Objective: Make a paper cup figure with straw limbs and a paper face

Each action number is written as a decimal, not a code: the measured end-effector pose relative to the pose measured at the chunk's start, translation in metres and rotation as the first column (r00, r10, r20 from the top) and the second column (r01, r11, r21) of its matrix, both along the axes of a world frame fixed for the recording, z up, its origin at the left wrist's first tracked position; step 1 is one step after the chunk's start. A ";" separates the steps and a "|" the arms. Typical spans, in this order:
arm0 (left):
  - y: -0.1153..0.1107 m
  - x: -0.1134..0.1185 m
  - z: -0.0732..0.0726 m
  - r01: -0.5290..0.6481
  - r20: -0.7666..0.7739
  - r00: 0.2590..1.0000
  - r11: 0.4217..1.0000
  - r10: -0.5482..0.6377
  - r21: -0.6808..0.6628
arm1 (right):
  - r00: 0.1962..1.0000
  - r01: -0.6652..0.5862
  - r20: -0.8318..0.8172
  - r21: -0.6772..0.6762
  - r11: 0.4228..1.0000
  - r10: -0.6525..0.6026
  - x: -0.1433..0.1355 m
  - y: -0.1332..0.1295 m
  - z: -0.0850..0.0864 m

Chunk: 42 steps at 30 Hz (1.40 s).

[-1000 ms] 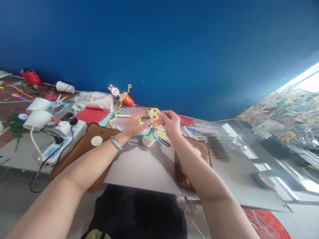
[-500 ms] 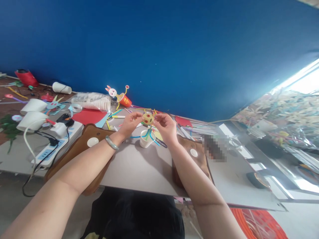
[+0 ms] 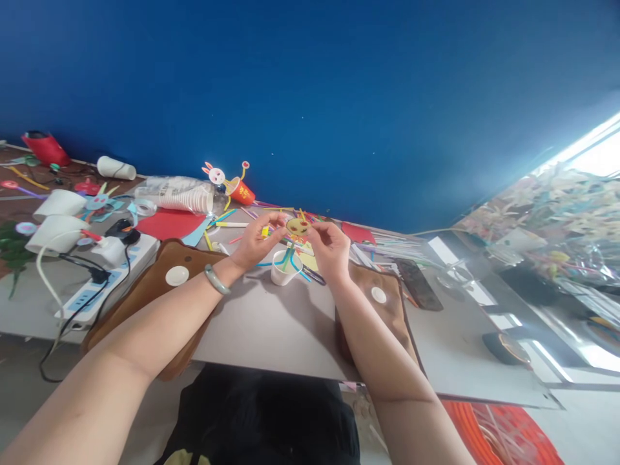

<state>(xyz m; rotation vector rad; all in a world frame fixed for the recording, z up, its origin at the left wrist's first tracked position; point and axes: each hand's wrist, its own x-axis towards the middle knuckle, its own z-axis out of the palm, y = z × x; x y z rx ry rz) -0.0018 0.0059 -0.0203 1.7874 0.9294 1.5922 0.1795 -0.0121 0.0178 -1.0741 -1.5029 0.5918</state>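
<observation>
white paper cup (image 3: 283, 277) up front, blue and green straws (image 3: 287, 258) poking out. just past it, the right hand (image 3: 330, 250) pinches a flat yellow disc (image 3: 296, 228) by its edge, left hand (image 3: 260, 242) fingers curled opposite, can't tell if gripping. behind, a crinkly clear sleeve (image 3: 159, 187) holds stacked cups (image 3: 194, 201).

Smooth grey-green bangle (image 3: 216, 279) on the left wrist (image 3: 231, 271), bare forearms (image 3: 167, 332), black clothing (image 3: 266, 413), yellowish-green patch (image 3: 185, 458)
</observation>
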 end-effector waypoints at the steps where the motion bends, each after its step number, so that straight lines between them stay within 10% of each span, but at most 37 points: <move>1: -0.001 0.001 0.000 0.016 0.006 1.000 1.000 -0.016 -0.018 | 0.999 0.010 -0.044 -0.036 0.999 -0.011 0.000 0.000 -0.001; 8: 0.000 0.007 -0.011 0.131 -0.093 0.984 0.967 -0.155 -0.221 | 0.967 -0.121 -0.249 -0.270 0.955 0.052 0.002 0.005 -0.016; 26: 0.003 0.007 -0.007 0.147 -0.099 0.978 0.939 -0.186 -0.311 | 0.874 -0.294 -0.469 -0.307 0.905 0.125 0.003 0.008 -0.024; 42: 0.005 0.002 -0.005 0.253 -0.082 0.957 0.937 -0.279 -0.239 | 0.961 -0.201 -0.239 -0.247 0.948 0.141 0.002 0.010 -0.037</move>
